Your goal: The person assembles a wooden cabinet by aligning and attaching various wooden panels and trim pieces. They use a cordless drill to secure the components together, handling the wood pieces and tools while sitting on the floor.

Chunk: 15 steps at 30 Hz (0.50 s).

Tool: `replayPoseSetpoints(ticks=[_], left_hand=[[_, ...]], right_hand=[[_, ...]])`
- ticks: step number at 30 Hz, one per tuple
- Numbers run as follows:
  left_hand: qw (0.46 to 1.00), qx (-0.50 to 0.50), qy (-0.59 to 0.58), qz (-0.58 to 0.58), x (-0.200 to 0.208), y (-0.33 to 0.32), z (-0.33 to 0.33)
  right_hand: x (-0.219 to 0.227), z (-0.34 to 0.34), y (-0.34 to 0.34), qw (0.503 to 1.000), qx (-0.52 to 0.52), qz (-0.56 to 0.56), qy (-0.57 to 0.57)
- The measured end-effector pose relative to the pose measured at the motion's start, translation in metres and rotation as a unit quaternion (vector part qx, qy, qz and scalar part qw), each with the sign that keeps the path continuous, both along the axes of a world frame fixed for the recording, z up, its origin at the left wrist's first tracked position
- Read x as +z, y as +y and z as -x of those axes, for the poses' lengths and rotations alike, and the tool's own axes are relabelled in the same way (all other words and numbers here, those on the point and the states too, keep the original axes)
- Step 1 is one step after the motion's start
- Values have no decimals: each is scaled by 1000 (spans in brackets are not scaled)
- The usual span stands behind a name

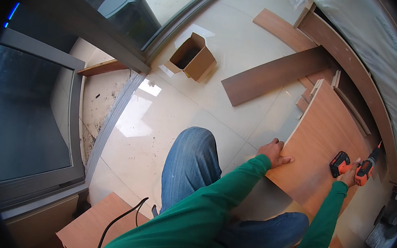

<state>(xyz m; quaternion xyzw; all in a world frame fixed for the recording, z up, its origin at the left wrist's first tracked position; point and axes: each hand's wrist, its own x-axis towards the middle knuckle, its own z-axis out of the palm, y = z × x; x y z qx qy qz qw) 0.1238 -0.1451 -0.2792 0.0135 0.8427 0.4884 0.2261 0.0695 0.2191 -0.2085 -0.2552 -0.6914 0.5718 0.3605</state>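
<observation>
My left hand [275,153] grips the near left edge of a wide reddish-brown wooden board [323,130], the thumb lying over its face and the other fingers bent at the edge. In my right hand [349,173] is an orange-and-black cordless drill [364,172], held by its handle over the board's right part. Its bit points up and right, towards a long wooden panel [368,77] at the right. The black battery faces left. Whether the bit touches the panel I cannot tell.
Loose planks, one dark brown [273,76], lie beyond the board. An open cardboard box [194,60] stands on the tiled floor. A grey-framed glass door [34,109] is at left, a lidded bin [130,14] behind glass. Plastic sheeting [371,40] hangs far right; a black cable [117,218] lies lower left.
</observation>
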Motion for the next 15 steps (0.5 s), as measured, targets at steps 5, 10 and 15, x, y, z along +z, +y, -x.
replayPoseSetpoints(ticks=[5, 10, 15], left_hand=[[984, -109, -32, 135, 30, -11, 49], [942, 234, 197, 134, 80, -161, 191], [855, 369, 250, 265, 45, -370, 225]], right_hand=[[-11, 4, 21, 1000, 6, 9, -3], [-10, -10, 5, 996, 51, -13, -77], [-12, -28, 1, 979, 109, -64, -159]])
